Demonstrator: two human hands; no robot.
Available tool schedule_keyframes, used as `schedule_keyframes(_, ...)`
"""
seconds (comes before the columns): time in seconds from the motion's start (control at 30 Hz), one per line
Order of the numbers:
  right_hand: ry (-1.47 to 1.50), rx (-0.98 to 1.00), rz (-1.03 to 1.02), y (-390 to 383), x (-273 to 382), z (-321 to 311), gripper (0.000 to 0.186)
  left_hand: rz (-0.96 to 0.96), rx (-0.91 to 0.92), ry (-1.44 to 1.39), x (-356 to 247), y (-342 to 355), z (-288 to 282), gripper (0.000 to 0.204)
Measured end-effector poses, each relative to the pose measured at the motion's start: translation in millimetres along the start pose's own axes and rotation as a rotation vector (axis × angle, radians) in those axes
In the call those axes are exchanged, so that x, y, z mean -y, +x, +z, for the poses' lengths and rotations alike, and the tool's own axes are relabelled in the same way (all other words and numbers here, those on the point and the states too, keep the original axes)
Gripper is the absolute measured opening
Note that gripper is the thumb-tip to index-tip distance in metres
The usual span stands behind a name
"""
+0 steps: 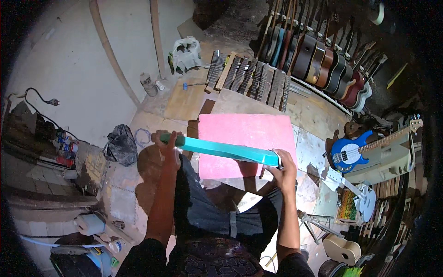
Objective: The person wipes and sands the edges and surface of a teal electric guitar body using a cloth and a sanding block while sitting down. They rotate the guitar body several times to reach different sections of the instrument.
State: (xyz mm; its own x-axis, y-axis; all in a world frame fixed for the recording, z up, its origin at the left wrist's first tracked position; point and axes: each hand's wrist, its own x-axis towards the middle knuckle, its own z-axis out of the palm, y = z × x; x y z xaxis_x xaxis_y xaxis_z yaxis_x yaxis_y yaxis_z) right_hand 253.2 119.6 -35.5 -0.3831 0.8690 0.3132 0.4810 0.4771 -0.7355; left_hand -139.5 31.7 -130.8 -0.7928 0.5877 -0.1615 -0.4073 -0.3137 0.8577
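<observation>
A long, glossy teal slab (pixel 226 149) is held up between my two hands, its narrow edge facing up. Seen edge-on like this, its exact kind cannot be made out. My left hand (pixel 169 148) is closed round its left end, while my right hand (pixel 284 167) grips the right end with the fingers on top and the thumb below. A small dark ridged piece (pixel 262 172) shows just under the slab by my right thumb. Beneath lies a flat pink sheet (pixel 247 129), partly hidden by the slab and its shadow.
Several dark ridged strips (pixel 249 76) lie in a row beyond the pink sheet. Guitars (pixel 318 60) stand in a rack at the far right. A blue bass guitar (pixel 349 153) and an acoustic guitar body (pixel 342 249) are on the right. A black plastic bag (pixel 122 145) sits at left.
</observation>
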Motion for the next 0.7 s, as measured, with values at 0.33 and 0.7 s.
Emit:
schedule_keyframes(0.33,-0.048,0.052,-0.002,12,-32,-26,0.066,0.596,-0.128,0.851,32,-13,-7,0.073)
schedule_keyframes(0.7,0.044,0.048,0.205,3,-17,-27,0.077,0.733,1.045,1.017,12,-100,159,0.060)
